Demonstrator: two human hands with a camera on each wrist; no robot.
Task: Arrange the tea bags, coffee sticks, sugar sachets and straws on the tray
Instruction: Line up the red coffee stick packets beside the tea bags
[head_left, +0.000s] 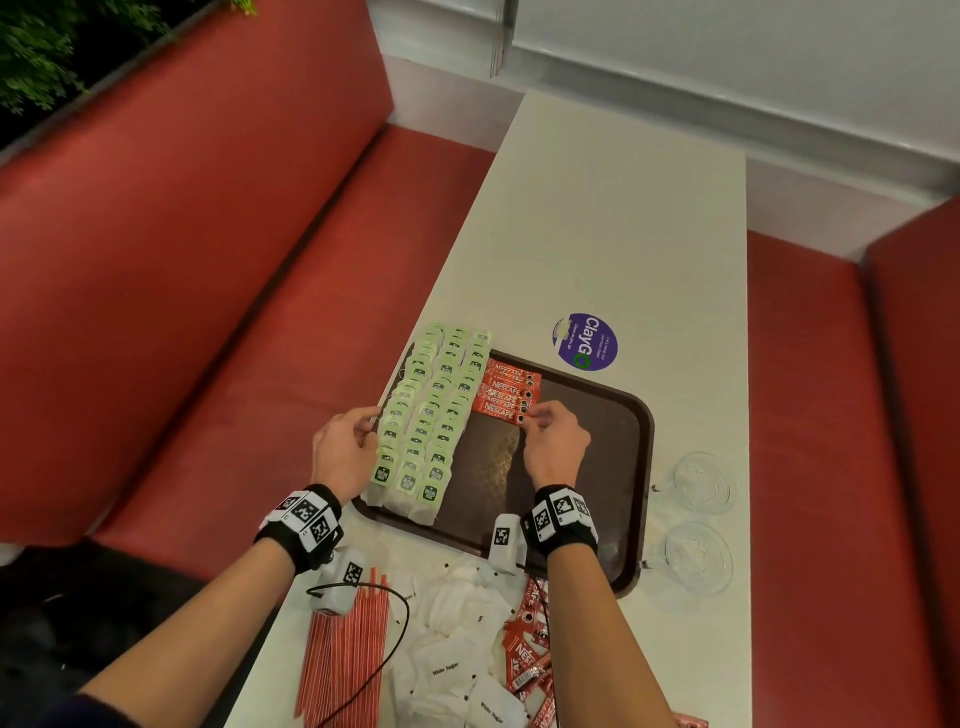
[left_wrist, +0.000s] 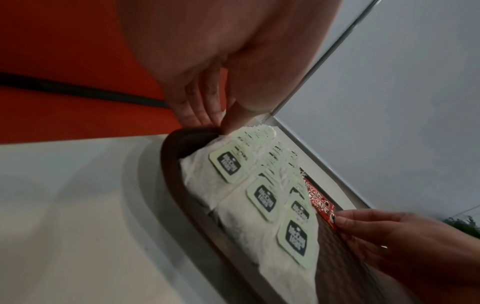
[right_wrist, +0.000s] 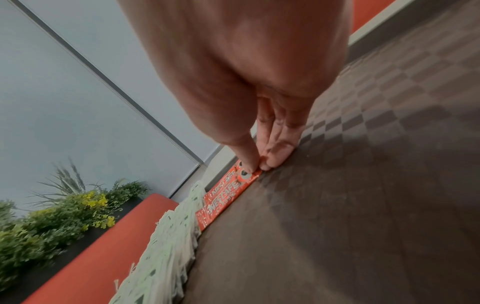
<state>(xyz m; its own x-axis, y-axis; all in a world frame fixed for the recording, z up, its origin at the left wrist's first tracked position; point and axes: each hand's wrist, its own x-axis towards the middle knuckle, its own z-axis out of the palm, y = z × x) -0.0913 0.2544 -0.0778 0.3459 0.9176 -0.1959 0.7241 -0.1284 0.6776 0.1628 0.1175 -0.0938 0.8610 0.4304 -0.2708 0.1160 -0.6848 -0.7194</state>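
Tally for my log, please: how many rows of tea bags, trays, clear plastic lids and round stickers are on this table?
tea bag rows: 3
tray: 1
clear plastic lids: 2
purple sticker: 1
Total: 7

**What you cannot make out**

Your straws (head_left: 340, 660) and sugar sachets (head_left: 457, 670) run off the head view's lower edge. The tea bags (head_left: 431, 410) cover the tray's (head_left: 631, 467) left rim. Your right hand (head_left: 553, 447) hides the coffee sticks' (head_left: 506, 392) nearest corner. In the left wrist view, the far tea bags blur together, their labels unreadable.
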